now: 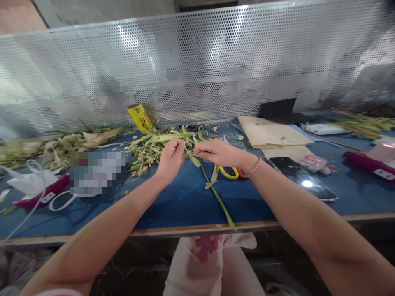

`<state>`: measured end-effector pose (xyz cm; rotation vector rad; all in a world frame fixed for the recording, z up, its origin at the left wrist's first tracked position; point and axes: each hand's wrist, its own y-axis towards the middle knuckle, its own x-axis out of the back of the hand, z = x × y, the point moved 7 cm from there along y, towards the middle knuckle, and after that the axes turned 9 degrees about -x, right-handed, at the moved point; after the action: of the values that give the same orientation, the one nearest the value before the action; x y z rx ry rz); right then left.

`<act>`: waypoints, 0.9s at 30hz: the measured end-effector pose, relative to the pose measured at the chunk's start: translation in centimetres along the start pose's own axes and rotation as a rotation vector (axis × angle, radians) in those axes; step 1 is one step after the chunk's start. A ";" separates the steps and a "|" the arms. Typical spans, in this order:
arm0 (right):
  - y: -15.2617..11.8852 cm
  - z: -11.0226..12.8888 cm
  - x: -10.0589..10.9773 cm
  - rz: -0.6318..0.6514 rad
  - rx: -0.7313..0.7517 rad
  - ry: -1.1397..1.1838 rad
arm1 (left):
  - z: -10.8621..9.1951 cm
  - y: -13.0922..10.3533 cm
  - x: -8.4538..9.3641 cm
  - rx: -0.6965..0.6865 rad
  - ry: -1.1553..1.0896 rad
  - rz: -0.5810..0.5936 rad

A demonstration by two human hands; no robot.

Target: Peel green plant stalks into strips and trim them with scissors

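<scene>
My left hand (pixel 170 158) is pinched shut on the upper end of a long green stem (pixel 212 185), fingers curled in tight over it. My right hand (pixel 219 153) grips the same stem just beside the left, thumb and fingers closed on it, a thin bracelet (pixel 254 167) on that wrist. Both hands meet above the middle of the blue table (pixel 173 201), almost touching each other. The stem runs from my fingers down toward the near edge of the table, its tip reaching the wooden rim, with a leaf hanging off partway along.

Just behind my hands lies a heap of green stalks and trimmings (pixel 154 148), spreading toward the back of the table. Under my right wrist sit yellow-handled scissors (pixel 230 172), flat on the table. Behind the heap, a yellow roll (pixel 140 118) leans against the perforated metal screen (pixel 197 61) along the back edge. Toward the left back, another pile of pale husks and leaves (pixel 61 144). At the left edge, a white plastic bag (pixel 31 181) on a magenta box (pixel 40 197). To the right, brown paper sheets (pixel 271 133), and nearer, a dark phone (pixel 304 179) lying flat with a small pink item (pixel 311 162) on it. Far right, a second magenta box (pixel 370 164) and more green stalks (pixel 364 125) at the back corner.
</scene>
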<state>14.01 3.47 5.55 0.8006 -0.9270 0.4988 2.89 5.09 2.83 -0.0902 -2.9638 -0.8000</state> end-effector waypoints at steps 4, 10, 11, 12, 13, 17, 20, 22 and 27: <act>-0.2 0.0 0.3 0.037 0.005 -0.008 | 0.2 0.0 0.0 -0.017 -0.003 0.003; -0.4 0.0 0.5 0.047 0.039 0.005 | 0.1 0.0 0.2 -0.034 0.042 -0.005; -0.4 0.0 0.5 0.047 0.043 0.010 | 0.2 0.0 0.2 -0.033 0.046 -0.009; -0.4 -0.1 0.5 0.048 0.043 0.013 | 0.2 0.0 0.2 -0.030 0.043 -0.014; -0.4 -0.2 0.4 0.048 0.037 0.014 | 0.4 0.0 0.2 -0.024 0.033 -0.016; -0.1 -0.9 0.1 -0.007 -0.022 0.036 | 1.1 0.0 -0.3 -0.003 -0.077 0.004; 0.2 -1.1 -0.1 -0.123 -0.054 0.132 | 1.6 0.1 -0.7 0.056 -0.184 0.032; 0.4 -1.1 -0.1 -0.234 -0.052 0.210 | 1.9 0.0 -1.0 0.128 -0.262 0.030; 0.1 -1.2 0.3 -0.447 -0.037 0.259 | 1.3 0.1 -0.9 0.088 -0.256 0.034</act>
<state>14.67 4.51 5.39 0.8567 -0.4948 0.1865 3.77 5.78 1.62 -0.2563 -3.2212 -0.7016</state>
